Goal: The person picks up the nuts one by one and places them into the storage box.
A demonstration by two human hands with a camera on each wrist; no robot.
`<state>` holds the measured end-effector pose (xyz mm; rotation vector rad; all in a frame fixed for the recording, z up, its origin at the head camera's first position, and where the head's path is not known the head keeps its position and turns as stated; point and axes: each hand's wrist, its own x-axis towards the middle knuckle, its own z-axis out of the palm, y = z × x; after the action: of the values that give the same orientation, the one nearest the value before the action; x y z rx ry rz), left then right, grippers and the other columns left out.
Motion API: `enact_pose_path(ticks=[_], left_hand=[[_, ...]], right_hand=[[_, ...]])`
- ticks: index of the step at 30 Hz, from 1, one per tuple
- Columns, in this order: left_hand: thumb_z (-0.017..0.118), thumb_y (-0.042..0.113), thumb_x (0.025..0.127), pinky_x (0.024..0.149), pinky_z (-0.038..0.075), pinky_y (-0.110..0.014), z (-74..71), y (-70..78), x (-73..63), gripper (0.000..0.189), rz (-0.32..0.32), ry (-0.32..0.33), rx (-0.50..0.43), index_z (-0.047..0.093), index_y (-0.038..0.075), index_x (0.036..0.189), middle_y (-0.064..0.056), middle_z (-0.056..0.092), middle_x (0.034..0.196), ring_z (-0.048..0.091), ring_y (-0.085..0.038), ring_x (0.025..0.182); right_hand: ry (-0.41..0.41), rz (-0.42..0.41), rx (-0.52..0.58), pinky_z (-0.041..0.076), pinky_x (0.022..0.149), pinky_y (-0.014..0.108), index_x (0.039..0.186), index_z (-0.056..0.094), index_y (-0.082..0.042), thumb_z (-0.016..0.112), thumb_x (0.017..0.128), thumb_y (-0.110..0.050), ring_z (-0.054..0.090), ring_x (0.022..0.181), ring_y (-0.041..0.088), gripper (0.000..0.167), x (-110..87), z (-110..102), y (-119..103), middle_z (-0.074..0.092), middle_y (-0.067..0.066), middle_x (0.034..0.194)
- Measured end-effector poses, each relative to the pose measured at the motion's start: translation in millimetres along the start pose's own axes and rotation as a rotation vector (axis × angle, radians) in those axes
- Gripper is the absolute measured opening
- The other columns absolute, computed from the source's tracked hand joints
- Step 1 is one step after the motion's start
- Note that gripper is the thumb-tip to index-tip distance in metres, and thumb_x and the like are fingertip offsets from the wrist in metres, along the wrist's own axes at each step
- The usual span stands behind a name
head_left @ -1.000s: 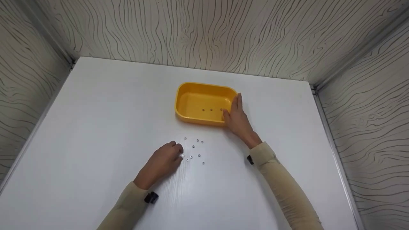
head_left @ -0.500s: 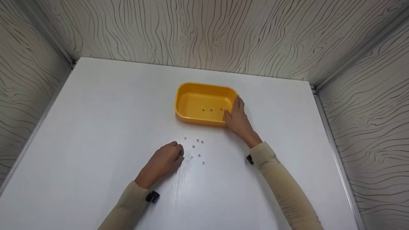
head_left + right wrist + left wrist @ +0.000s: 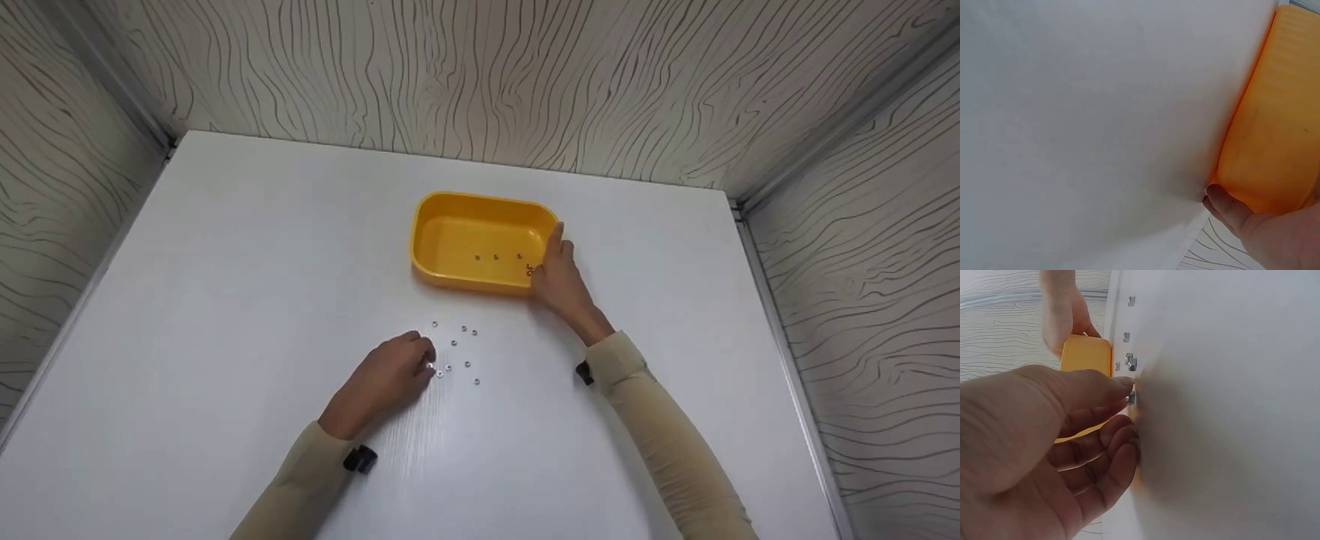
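Pinching a small silver nut, your left hand has loose nuts crowding two o'clock; your right hand grips a rectangular yellow tray at its four o'clock.

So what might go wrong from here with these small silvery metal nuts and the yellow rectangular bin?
The small silvery metal nut at the fingertips of the left hand is tiny, so it might slip away. Neighbouring nuts lie close to that hand and could get nudged across the white table. The right hand holds the right end of the yellow rectangular bin, so a jerk might scatter the nuts inside.
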<state>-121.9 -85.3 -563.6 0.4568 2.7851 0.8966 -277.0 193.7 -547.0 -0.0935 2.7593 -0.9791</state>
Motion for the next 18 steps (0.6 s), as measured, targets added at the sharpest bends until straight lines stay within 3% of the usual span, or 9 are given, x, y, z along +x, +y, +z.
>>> enact_pose_path(ticks=[8, 18], left_hand=[[0.071, 0.006, 0.094, 0.07, 0.045, -0.03, -1.5, -2.5, 1.6, 0.006, 0.011, -0.011, -0.012, 0.076, 0.006, 0.097, -0.001, 0.062, 0.084, 0.05, -0.014, 0.076], [0.071, 0.004, 0.095, 0.079, 0.055, -0.038, -4.4, 0.2, 5.9, 0.008, -0.063, -0.071, -0.084, 0.078, 0.003, 0.098, -0.007, 0.072, 0.093, 0.059, -0.017, 0.082]], right_hand=[[0.009, 0.001, 0.006, 0.045, 0.094, 0.04, 0.165, -0.015, -0.002, 0.036, 0.101, -0.007, 0.05, 0.104, 0.029, 0.082, 0.3, 0.8, 0.5, 0.029, 0.031, 0.155], [-0.005, 0.031, -0.014, 0.047, 0.097, 0.041, 0.165, -0.017, -0.004, 0.037, 0.103, -0.009, 0.051, 0.109, 0.03, 0.083, -0.1, -0.5, -1.5, 0.025, 0.031, 0.161]])
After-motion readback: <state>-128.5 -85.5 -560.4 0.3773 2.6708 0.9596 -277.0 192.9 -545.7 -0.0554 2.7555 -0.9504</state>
